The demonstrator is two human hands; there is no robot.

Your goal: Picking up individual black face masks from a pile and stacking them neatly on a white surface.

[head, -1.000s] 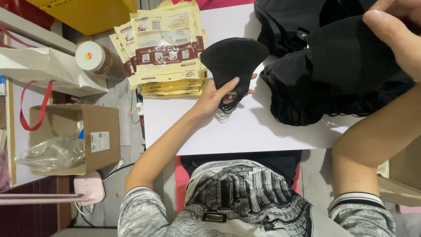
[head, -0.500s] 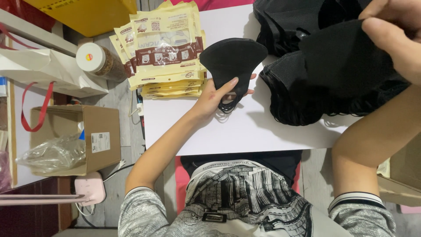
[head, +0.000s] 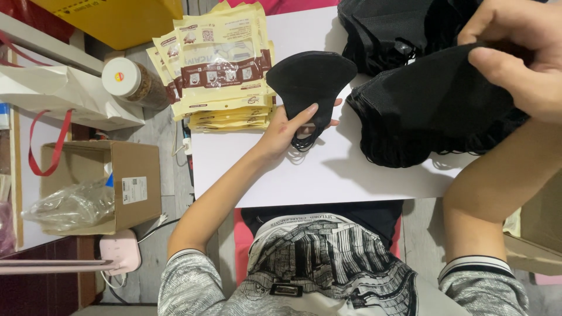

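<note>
My left hand (head: 290, 126) holds a folded black face mask (head: 310, 82) by its lower edge, just above the white table (head: 328, 169). Its ear loops dangle under my fingers. My right hand (head: 518, 55) is at the top right, close to the camera, pinching the top black mask of a large heap of black masks (head: 421, 111). A second dark heap (head: 392, 29) lies behind it. A stack of yellow and brown flat packets (head: 219, 64) lies to the left of the mask in my left hand.
Off the table's left edge stand a jar with a white lid (head: 132, 82), a white bag with red handles (head: 64, 99), and an open cardboard box (head: 111, 187) with clear plastic in it. A yellow bin (head: 117, 17) is at the top left. A pink power strip (head: 120, 254) lies on the floor.
My right hand has shifted slightly on the top mask of the heap. My left hand and its mask have stayed nearly still.
</note>
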